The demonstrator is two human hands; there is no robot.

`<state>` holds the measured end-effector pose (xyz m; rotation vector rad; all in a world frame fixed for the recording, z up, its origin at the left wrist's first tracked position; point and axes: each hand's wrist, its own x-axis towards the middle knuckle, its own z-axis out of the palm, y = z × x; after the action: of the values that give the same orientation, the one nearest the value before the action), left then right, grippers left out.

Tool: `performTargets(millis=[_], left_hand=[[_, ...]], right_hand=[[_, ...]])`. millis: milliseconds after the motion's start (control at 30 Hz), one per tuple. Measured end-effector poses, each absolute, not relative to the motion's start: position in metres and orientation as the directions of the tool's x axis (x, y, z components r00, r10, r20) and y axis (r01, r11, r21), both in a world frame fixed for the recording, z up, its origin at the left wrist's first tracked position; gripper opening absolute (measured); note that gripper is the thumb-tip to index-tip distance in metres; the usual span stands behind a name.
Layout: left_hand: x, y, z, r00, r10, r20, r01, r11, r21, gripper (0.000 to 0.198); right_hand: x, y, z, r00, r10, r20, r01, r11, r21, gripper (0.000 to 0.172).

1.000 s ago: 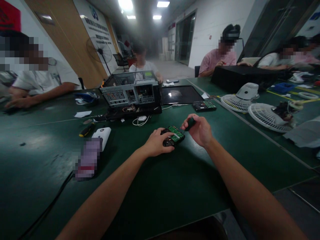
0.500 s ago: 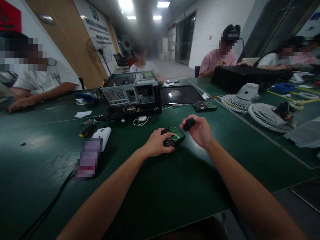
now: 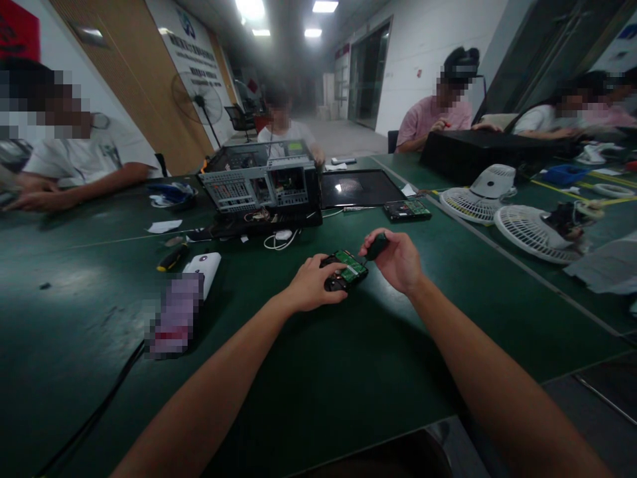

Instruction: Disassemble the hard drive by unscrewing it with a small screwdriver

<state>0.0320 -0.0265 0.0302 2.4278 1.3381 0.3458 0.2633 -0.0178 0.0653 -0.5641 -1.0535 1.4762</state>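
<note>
A small hard drive (image 3: pixel 348 268) lies on the green table (image 3: pixel 318 372) with its green circuit board facing up. My left hand (image 3: pixel 312 285) is wrapped round its near left edge and holds it down. My right hand (image 3: pixel 397 259) is closed round the dark handle of a screwdriver (image 3: pixel 377 247), just right of the drive. The screwdriver's thin shaft slants down to the board's right edge. The tip is too small to make out.
An open computer case (image 3: pixel 261 182) and a black side panel (image 3: pixel 358 188) lie behind the drive. A second drive (image 3: pixel 407 210), fan parts (image 3: pixel 532 232), a yellow-handled screwdriver (image 3: pixel 172 258), a white device (image 3: pixel 204 269) and a white cable (image 3: pixel 279 240) sit around. Other people sit at the table's far sides.
My right hand has shifted slightly on the screwdriver handle above the drive. My left hand and the drive have stayed in place.
</note>
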Motion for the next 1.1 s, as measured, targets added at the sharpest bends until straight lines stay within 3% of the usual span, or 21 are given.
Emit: performTargets(millis=[233,567,800,1000,1100], left_hand=[[0.031,-0.0259,0.0286,0.52,0.854,0.036,0.769,-0.485,0.417,0.074],[0.0303,-0.0258,0.0289,0.516,0.856,0.023,0.772,-0.476,0.421,0.076],[0.0309,-0.0262,0.0294,0.515,0.857,0.019,0.773,-0.474,0.423,0.075],[0.0318,-0.0263,0.0292,0.517,0.856,0.033,0.771,-0.482,0.417,0.074],[0.0316,-0.0266,0.029,0.515,0.856,0.047,0.772,-0.486,0.409,0.074]], right_hand=[[0.2642,-0.0178,0.0647,-0.2,0.961,0.193,-0.528,0.061,-0.847,0.015],[0.2641,-0.0202,0.068,-0.215,0.953,0.213,-0.512,0.076,-0.856,0.033],[0.2624,-0.0209,0.068,-0.197,0.959,0.202,-0.509,0.076,-0.857,0.024],[0.2634,-0.0182,0.066,-0.197,0.956,0.218,-0.564,0.072,-0.823,0.031],[0.2631,-0.018,0.0654,-0.177,0.959,0.221,-0.551,0.089,-0.83,0.026]])
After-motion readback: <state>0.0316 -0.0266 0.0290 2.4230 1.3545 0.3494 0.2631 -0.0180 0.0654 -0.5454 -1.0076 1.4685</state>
